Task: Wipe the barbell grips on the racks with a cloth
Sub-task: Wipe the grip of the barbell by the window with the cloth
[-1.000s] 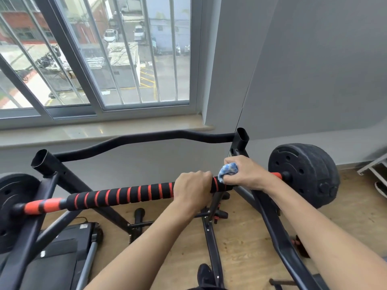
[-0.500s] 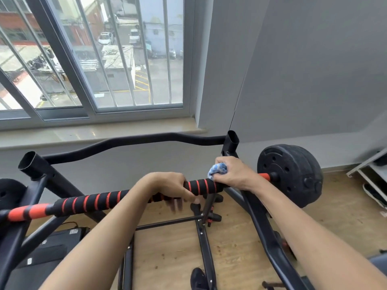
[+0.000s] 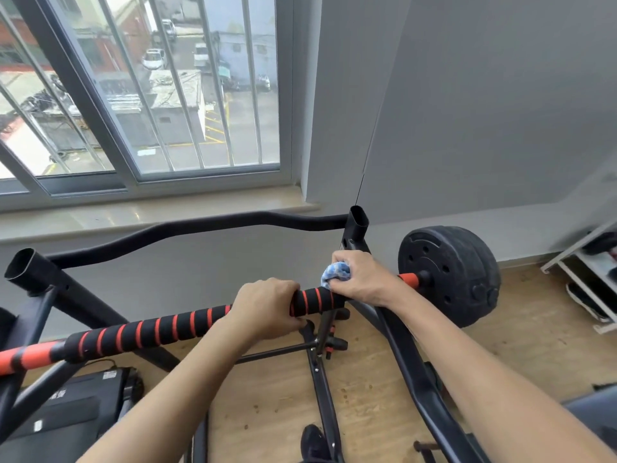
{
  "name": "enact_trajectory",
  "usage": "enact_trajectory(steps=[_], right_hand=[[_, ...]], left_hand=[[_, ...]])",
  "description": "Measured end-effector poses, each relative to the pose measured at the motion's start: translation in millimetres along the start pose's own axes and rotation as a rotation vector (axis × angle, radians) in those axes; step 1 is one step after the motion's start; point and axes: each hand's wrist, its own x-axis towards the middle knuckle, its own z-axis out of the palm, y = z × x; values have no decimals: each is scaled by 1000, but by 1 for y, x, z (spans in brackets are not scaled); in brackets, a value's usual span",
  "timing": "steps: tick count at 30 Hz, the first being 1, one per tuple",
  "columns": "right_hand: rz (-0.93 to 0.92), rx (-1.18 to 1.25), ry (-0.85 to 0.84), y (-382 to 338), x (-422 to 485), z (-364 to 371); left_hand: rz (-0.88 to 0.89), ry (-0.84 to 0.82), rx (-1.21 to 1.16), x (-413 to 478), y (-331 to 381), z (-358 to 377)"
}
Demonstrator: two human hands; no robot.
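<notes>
**A:** Which step is this?

**B:** Wiping, I'd judge. The barbell's foam sleeve [image 3: 160,325] lies across the rack [image 3: 357,225]. The right grip [image 3: 360,279] clamps a blue cloth [image 3: 335,274] onto the sleeve's right end by the rack's right post. The left grip [image 3: 267,307] is curled round the sleeve just beside it.

**A:** Next?

**B:** Probably sliding the cloth leftward, so the left grip must give way.

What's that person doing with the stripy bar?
A person is wiping a barbell that rests on a black rack by the window. The left hand grips the black-and-red foam grip. The right hand holds a blue cloth bunched against the bar near its right end, beside the black weight plate.
</notes>
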Motion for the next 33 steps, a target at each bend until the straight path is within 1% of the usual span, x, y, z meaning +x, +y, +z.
enact_trajectory(steps=[2, 3, 4, 5, 6, 7, 10, 11, 13, 14, 15, 16, 17, 20, 21, 22, 23, 24, 25, 28, 30, 33], right_hand=[[-2, 0, 8, -1, 0, 0], [0, -2, 9, -1, 0, 0], [3, -5, 10, 0, 0, 0], [8, -9, 14, 0, 1, 0], [13, -12, 16, 1, 2, 0], [16, -14, 18, 1, 3, 0], [21, -7, 13, 2, 4, -2], [22, -4, 12, 2, 4, -3], [15, -3, 6, 1, 3, -3], [11, -3, 2, 1, 2, -3], [10, -2, -4, 1, 2, -3], [10, -1, -10, 1, 2, -3], [10, 0, -17, 2, 3, -4], [-1, 13, -49, 3, 2, -6], [-8, 18, -54, 3, 2, -6], [-13, 25, -55, 4, 1, -6], [-13, 30, -53, 4, 1, -6], [-13, 32, -51, 4, 2, -6], [-14, 29, -51, 4, 2, -6], [-15, -4, -36, 5, 5, -1], [4, -42, -6, 4, 8, 3], [54, -88, 14, 4, 14, 7]], left_hand=[[-13, -268, -314, 17, 4, -17], [-31, -364, -438, 23, 6, -21], [-48, -426, -493, 28, 8, -22], [-49, -437, -480, 30, 10, -22], [-42, -395, -428, 29, 12, -19], [-33, -294, -348, 25, 14, -15], [5, 151, 43, 9, 18, 9], [45, 269, 160, 4, 20, 18], [115, 435, 281, -1, 22, 36], [126, 472, 308, -1, 22, 39], [114, 454, 296, 0, 23, 39], [78, 385, 251, 1, 24, 32], [30, 270, 167, 3, 25, 23], [-63, -112, -190, 15, 17, -8], [-80, -211, -263, 20, 16, -14], [-86, -270, -295, 23, 16, -16], [-89, -274, -295, 24, 17, -16], [-91, -234, -262, 22, 20, -14], [-85, -147, -193, 19, 23, -11], [-35, 204, 93, 7, 27, 12], [8, 287, 235, 1, 30, 26], [68, 371, 297, -1, 29, 38]])
